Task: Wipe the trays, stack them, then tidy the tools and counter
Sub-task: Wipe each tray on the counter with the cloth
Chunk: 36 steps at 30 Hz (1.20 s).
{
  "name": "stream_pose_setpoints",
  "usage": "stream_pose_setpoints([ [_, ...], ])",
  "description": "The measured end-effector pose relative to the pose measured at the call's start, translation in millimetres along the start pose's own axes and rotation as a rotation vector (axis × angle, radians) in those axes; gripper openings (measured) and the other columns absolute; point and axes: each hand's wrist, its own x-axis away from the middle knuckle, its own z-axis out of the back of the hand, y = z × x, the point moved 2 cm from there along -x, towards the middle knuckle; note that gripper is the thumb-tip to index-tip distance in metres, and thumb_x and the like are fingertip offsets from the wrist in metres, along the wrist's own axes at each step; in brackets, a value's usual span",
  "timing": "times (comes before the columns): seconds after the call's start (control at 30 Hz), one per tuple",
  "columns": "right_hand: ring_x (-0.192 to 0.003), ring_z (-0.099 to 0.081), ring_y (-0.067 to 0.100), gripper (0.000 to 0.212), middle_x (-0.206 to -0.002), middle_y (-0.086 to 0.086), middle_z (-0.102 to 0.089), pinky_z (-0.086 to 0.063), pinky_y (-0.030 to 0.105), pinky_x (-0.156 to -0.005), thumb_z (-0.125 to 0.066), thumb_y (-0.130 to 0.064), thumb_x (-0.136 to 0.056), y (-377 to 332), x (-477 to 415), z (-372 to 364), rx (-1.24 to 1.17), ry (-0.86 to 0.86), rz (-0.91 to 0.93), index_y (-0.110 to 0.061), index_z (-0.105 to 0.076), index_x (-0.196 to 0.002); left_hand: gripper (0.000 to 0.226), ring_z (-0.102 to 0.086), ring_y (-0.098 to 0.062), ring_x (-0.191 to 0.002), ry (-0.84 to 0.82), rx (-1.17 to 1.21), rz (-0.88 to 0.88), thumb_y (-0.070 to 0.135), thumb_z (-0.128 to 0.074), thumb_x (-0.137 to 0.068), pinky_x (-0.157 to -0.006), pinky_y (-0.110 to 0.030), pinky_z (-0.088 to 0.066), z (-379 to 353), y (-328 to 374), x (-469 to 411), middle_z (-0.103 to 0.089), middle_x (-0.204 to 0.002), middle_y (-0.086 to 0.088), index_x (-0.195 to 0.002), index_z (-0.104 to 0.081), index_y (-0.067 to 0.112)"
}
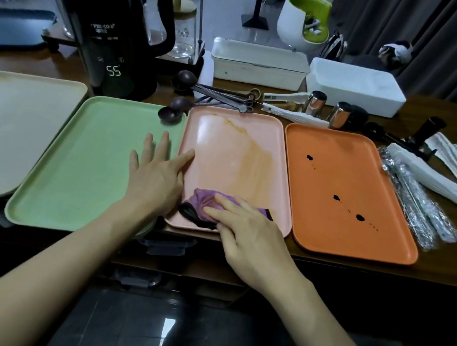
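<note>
Both bare forearms reach forward from the bottom of the view over the near edge of the counter (445, 264).

The left hand (155, 176) lies palm down with its fingers straight and spread, grasping nothing. Most of it rests on the right side of the green tray (90, 158). One digit stretches right across the rim onto the left edge of the pink tray (211, 140); from this angle I cannot be sure whether it is the thumb or the forefinger.

The right hand (245, 231) comes in at a slant from the lower right, wrist over the counter's edge. Its fingers are laid fairly flat and press down on a bunched purple cloth (205, 199) rather than closing round it. The cloth has a black border and sits in the near left corner of the pink tray, just beside the left hand.

An orange-brown smear (256, 156) runs down the middle of the pink tray from its far edge.

Four trays lie side by side along the counter: a cream tray (6, 125) at the far left, then the green, the pink, and an orange tray (341, 166) spotted with dark blots (360, 217).

A dark spoon (170, 115) rests on the green tray's far right corner. Behind the green tray stands a black kettle (108, 36) whose display reads 55.
</note>
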Motion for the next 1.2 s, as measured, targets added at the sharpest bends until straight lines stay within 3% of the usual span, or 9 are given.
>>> stream_pose_setpoints([
  [0.17,-0.145,-0.029,0.013,0.041,-0.157,-0.017,-0.038,-0.036,0.028,-0.105,-0.044,-0.022,-0.104,-5.8,13.8,1.6,0.024,-0.060,0.053,-0.038,-0.052,-0.142,0.059,0.006,-0.036,-0.156,-0.037,0.043,0.000,0.019,-0.039,-0.098,-0.123,-0.060,-0.005,7.8,3.6,7.1,-0.003,-0.171,-0.009,-0.153,-0.039,0.042],
  [0.27,-0.140,-0.038,0.016,0.039,-0.153,-0.013,-0.045,-0.040,0.030,-0.104,-0.047,-0.021,-0.102,-5.6,20.0,-2.1,0.031,-0.027,0.081,-0.036,-0.056,-0.137,0.059,0.000,-0.037,-0.156,-0.013,0.008,-0.027,0.020,-0.038,-0.099,-0.122,-0.060,-0.009,1.4,2.7,17.9,-0.008,-0.171,-0.008,-0.155,-0.034,0.037],
  [0.4,-0.138,-0.042,0.028,0.046,-0.154,-0.007,-0.045,-0.040,0.038,-0.108,-0.045,-0.014,-0.099,2.6,7.8,-6.8,0.038,-0.039,0.081,-0.033,-0.055,-0.140,0.061,-0.009,-0.039,-0.154,0.009,-0.097,-0.085,0.028,-0.024,-0.095,-0.117,-0.064,-0.018,-4.9,-0.3,20.6,-0.019,-0.169,-0.006,-0.155,-0.035,0.027],
  [0.53,-0.150,-0.024,0.035,0.065,-0.166,0.000,-0.024,-0.022,0.042,-0.122,-0.045,-0.002,-0.097,31.2,-42.1,-10.6,0.145,-0.079,0.026,-0.033,-0.037,-0.154,0.075,-0.011,-0.040,-0.154,-0.009,-0.115,-0.117,0.034,-0.010,-0.084,-0.116,-0.065,-0.021,-5.9,-1.2,19.4,-0.021,-0.168,-0.006,-0.153,-0.038,0.024],
  [0.7,-0.141,-0.030,0.039,0.064,-0.161,0.007,-0.031,-0.028,0.045,-0.112,-0.045,0.002,-0.091,71.8,-140.9,5.6,0.226,0.051,-0.072,-0.025,-0.044,-0.150,0.082,-0.006,-0.035,-0.156,-0.017,-0.092,-0.103,0.037,-0.005,-0.080,-0.120,-0.062,-0.015,-3.8,1.5,22.2,-0.016,-0.170,-0.002,-0.157,-0.032,0.029],
  [0.9,-0.142,-0.033,0.037,0.053,-0.158,0.006,-0.040,-0.025,0.043,-0.116,-0.052,-0.009,-0.094,64.0,-161.3,-5.6,0.230,0.151,-0.109,-0.020,-0.049,-0.146,0.077,-0.015,-0.036,-0.155,0.000,-0.091,-0.097,0.036,-0.009,-0.084,-0.118,-0.063,-0.018,-3.3,2.2,19.4,-0.025,-0.168,-0.004,-0.154,-0.040,0.029],
  [1.03,-0.142,-0.034,0.039,0.045,-0.155,0.005,-0.044,-0.025,0.044,-0.119,-0.055,-0.022,-0.098,26.5,-142.5,-24.9,0.168,0.081,0.037,-0.019,-0.053,-0.143,0.073,-0.020,-0.038,-0.154,0.010,-0.117,-0.108,0.034,-0.015,-0.085,-0.116,-0.063,-0.024,-4.5,4.1,18.3,-0.031,-0.165,-0.005,-0.151,-0.045,0.028],
  [1.2,-0.145,-0.027,0.037,0.044,-0.157,0.002,-0.040,-0.026,0.044,-0.115,-0.046,-0.026,-0.104,20.8,-171.0,-22.4,0.238,0.068,0.019,-0.023,-0.045,-0.148,0.066,-0.030,-0.044,-0.148,0.038,-0.131,-0.118,0.030,-0.025,-0.085,-0.110,-0.065,-0.034,-7.2,2.8,17.9,-0.040,-0.160,-0.008,-0.144,-0.054,0.024],
])
